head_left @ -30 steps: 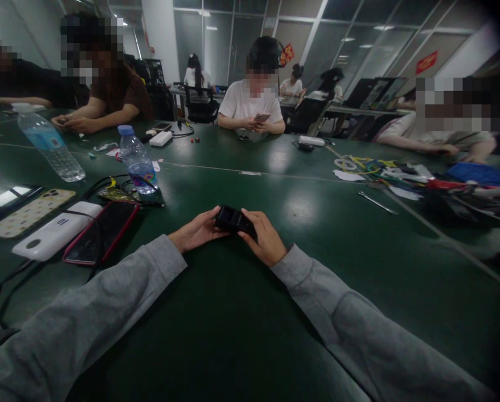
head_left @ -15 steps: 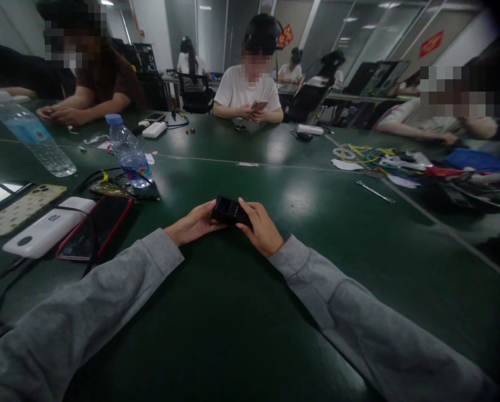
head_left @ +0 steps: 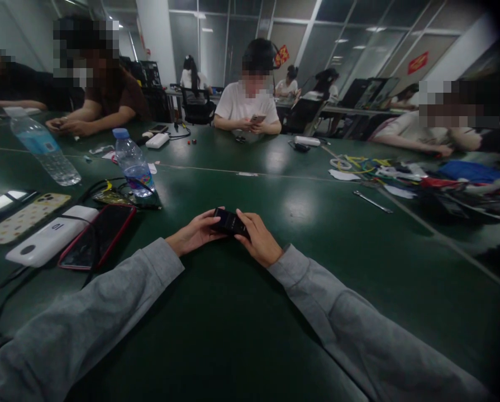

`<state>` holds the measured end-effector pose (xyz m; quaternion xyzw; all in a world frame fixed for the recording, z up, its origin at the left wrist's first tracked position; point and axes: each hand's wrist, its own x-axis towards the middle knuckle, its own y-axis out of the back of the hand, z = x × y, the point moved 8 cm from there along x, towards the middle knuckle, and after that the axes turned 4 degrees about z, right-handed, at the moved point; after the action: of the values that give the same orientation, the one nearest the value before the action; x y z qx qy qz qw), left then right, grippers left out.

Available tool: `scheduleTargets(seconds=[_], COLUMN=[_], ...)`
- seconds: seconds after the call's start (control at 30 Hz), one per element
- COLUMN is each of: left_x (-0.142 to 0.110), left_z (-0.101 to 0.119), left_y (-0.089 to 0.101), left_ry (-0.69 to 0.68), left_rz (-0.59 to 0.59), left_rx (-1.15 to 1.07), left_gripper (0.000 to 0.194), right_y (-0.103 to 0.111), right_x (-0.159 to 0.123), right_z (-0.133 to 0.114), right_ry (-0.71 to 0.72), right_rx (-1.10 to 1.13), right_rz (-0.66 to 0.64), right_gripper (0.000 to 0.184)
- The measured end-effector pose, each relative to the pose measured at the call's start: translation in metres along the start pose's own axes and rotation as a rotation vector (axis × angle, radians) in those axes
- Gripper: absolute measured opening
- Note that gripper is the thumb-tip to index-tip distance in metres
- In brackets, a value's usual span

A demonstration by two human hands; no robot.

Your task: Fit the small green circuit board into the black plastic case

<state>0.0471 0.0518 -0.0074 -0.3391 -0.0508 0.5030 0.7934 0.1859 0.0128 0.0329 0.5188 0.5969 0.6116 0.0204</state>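
Observation:
A small black boxy device with a dark face (head_left: 230,222) is held between both hands over the green table (head_left: 216,312). My left hand (head_left: 195,230) grips its left end, with the thumb lying on the top face. On its right end my right hand (head_left: 258,237) is closed, fingers over the far edge and thumb at the near side. Tiny light marks show on the dark face, too small to read. What exactly the device is I cannot make out.
To the left lie a red-edged phone (head_left: 101,237), a white power bank (head_left: 51,234) and a patterned phone case (head_left: 25,218). Two water bottles (head_left: 134,167) stand behind. A wrench (head_left: 372,202) and tangled cables (head_left: 358,167) lie right. Across sits a person (head_left: 247,106) holding a phone.
My left thumb has moved onto the device's top face, and the device looks tilted differently. The whole view has shifted, so the scene sits slightly lower.

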Motion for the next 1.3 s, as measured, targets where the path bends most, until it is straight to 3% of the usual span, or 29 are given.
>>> scheduleTargets(seconds=[0.47,0.67,0.83,0.93,1.07,1.17,1.3], left_x=[-0.001,-0.001,0.001,0.003,0.003,0.002,0.001], left_z=[0.001,0.002,-0.001,-0.002,-0.002,-0.001,0.0], left_y=[-0.002,-0.001,0.003,0.002,0.003,0.007,0.008], left_ry=[0.003,0.034,0.086,0.084,0.067,0.055,0.047], left_rz=[0.006,0.039,0.002,-0.066,-0.073,0.002,0.029], left_rx=[0.019,-0.044,-0.098,-0.104,-0.074,-0.045,-0.032], left_gripper=[0.054,0.041,0.043,0.039,0.038,0.045,0.047], right_y=[-0.001,-0.004,0.0,0.011,0.039,0.056,0.055], right_x=[-0.001,-0.001,-0.001,-0.001,-0.004,-0.008,-0.011], right_z=[0.004,0.009,0.006,0.001,0.006,0.025,0.059], right_ry=[-0.037,-0.048,-0.019,-0.007,-0.067,-0.168,-0.261], right_rx=[0.008,0.036,0.066,0.09,0.051,-0.003,-0.02], right_rz=[0.002,-0.012,0.012,0.102,0.35,0.497,0.529], right_gripper=[0.066,0.067,0.062,0.06,0.059,0.059,0.058])
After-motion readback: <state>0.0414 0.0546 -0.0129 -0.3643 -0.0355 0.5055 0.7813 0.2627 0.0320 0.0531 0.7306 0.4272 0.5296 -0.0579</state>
